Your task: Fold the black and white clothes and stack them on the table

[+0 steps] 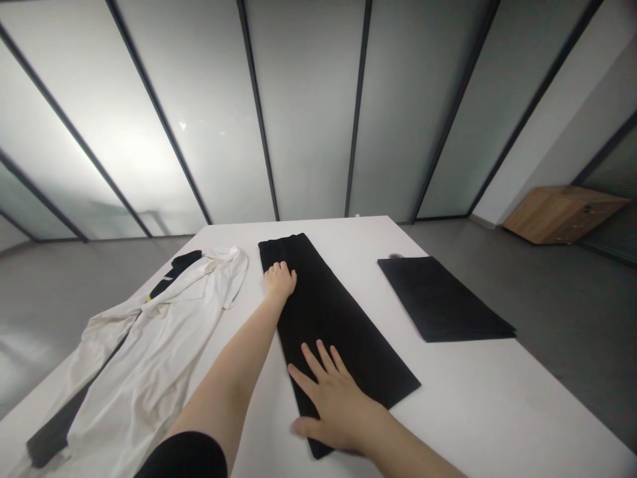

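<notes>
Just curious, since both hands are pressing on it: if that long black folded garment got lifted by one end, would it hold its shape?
Probably not. The black garment lies thin and flat under the left hand and right hand, so it is likely floppy cloth that would droop and unfold. It looks light, and might slide on the smooth white table.

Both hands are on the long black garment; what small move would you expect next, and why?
Probably the left hand lifts the far end toward the right hand. The black garment lies flat in a long strip, the left hand curled at its far edge, the right flat, pinning the near end.
</notes>
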Tool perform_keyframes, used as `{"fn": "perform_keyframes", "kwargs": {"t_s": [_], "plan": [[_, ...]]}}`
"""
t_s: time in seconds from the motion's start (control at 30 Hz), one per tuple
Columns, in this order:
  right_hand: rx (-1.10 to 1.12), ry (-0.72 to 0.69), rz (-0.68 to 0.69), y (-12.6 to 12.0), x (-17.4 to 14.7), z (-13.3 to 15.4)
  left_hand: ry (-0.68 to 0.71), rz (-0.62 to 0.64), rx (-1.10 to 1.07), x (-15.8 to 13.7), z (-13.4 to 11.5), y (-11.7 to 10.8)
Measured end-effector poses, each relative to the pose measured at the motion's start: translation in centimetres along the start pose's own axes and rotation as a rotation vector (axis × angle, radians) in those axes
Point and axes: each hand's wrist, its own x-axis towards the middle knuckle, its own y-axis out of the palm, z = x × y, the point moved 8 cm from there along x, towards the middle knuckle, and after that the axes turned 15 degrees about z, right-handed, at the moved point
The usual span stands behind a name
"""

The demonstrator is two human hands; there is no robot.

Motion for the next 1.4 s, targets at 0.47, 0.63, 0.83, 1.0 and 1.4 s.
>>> {"fn": "perform_keyframes", "kwargs": {"t_s": [0.47,0.63,0.83,1.0,1.4], "plan": [[-0.066,0.041,-0.217,-1.4,1.9,0.6,0.088,0.074,-0.004,-5.2,-1.8,3.7],[-0.093,0.066,-0.111,-0.3,1.3,0.7,0.101,0.074,-0.23,-4.1,-0.9,4.1],[-0.14,0.109,-0.173,-7.3,2.2,2.9,0.158,-0.032,-0.587,-3.2,2.6,2.7],[-0.125,0.096,-0.481,-12.7,6.6,2.9,0.182,-0.105,-0.757,-3.2,5.2,2.3],[-0.188,0.159,-0.249,-4.0,7.9,0.2,0.249,-0.023,-0.571,-3.1,3.4,2.3]]}}
